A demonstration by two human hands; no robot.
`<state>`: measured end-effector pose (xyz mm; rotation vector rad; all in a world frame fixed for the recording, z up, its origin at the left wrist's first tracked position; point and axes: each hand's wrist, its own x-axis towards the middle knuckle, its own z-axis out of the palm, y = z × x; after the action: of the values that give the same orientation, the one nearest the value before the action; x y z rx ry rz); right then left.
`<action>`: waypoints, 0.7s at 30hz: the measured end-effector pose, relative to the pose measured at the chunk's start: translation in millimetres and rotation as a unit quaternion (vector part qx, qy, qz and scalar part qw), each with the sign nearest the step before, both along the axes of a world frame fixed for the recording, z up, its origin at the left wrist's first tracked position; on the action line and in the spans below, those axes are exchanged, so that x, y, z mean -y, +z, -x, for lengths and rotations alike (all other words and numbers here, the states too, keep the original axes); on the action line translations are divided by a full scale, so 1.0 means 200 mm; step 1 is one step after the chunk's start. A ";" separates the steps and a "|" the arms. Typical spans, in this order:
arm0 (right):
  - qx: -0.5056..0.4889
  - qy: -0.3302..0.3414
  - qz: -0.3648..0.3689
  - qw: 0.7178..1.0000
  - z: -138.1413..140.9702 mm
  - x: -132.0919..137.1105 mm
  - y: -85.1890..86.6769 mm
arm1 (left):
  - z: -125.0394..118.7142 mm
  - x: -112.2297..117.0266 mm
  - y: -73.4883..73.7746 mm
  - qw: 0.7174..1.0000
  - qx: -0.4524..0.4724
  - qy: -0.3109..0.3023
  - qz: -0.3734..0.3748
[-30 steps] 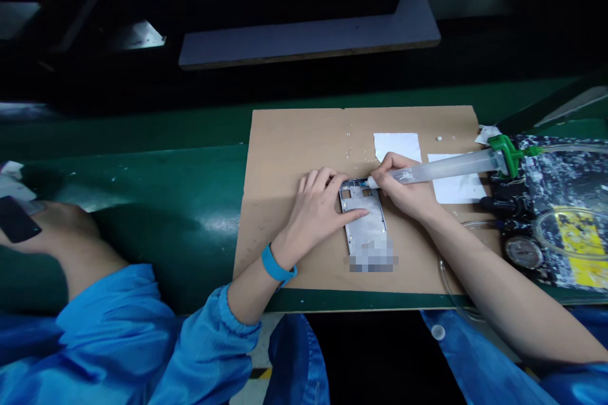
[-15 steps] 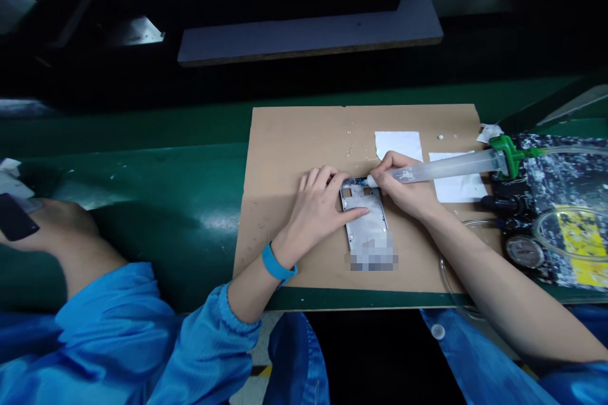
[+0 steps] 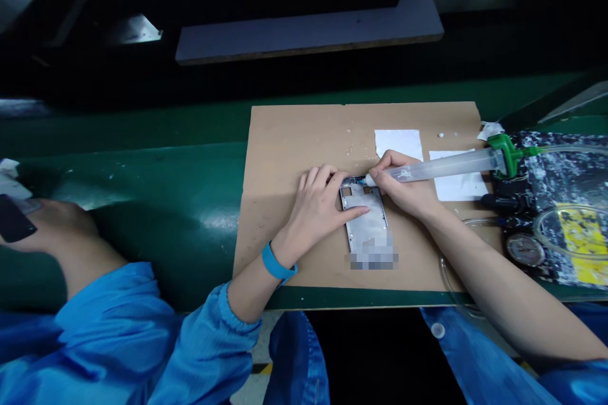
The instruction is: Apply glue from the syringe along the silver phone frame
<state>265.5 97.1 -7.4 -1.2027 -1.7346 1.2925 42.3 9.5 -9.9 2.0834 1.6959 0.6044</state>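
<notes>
Presses metal frame (image 3: 368, 226) down with left hand (image 3: 319, 204), fingers spread flat across its left edge. Pinches syringe (image 3: 441, 166) in right hand (image 3: 405, 191) grip, nozzle touching frame's far edge.

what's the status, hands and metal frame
Left hand pins metal frame on cardboard. Right hand grips syringe, tip at frame's far edge. Paper slips nearby, apart.

One head-worn camera looks forward and down, seemingly close over the board (image 3: 294, 139).
</notes>
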 end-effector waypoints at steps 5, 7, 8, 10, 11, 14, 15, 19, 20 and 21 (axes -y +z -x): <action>0.006 0.009 0.003 1.000 0.00 0.00 0.00 | 0.00 0.00 -0.01 1.000 -0.003 0.000 0.001; 0.007 0.014 0.000 1.000 0.00 0.00 0.00 | 0.00 0.00 -0.01 1.000 -0.005 0.001 0.002; 0.008 0.016 -0.001 1.000 0.00 0.00 0.00 | 0.00 0.00 -0.01 1.000 -0.007 0.001 0.003; 0.009 0.014 0.000 1.000 0.00 -0.01 0.01 | 0.00 0.00 0.00 1.000 -0.007 0.002 0.005; 0.009 0.012 0.000 1.000 0.00 -0.01 0.01 | 0.00 0.00 0.00 1.000 -0.007 0.002 0.006; 0.010 0.006 0.003 1.000 0.00 0.00 0.01 | 0.00 0.00 0.00 1.000 -0.004 0.001 0.006; 0.010 0.005 0.003 1.000 0.00 0.00 0.01 | 0.00 0.00 0.00 1.000 -0.003 0.000 0.005; 0.010 -0.003 0.005 1.000 0.00 0.00 0.01 | 0.00 0.00 0.00 1.000 -0.001 0.000 0.006; 0.010 -0.005 0.005 1.000 0.00 0.01 0.01 | 0.00 0.00 0.00 1.000 -0.001 0.000 0.007; 0.011 -0.006 0.005 1.000 0.00 0.01 0.01 | 0.00 0.00 0.00 1.000 -0.001 -0.001 0.008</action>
<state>264.9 95.9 -4.6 -1.2348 -1.7368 1.2861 42.4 9.9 -10.2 2.0747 1.6949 0.5878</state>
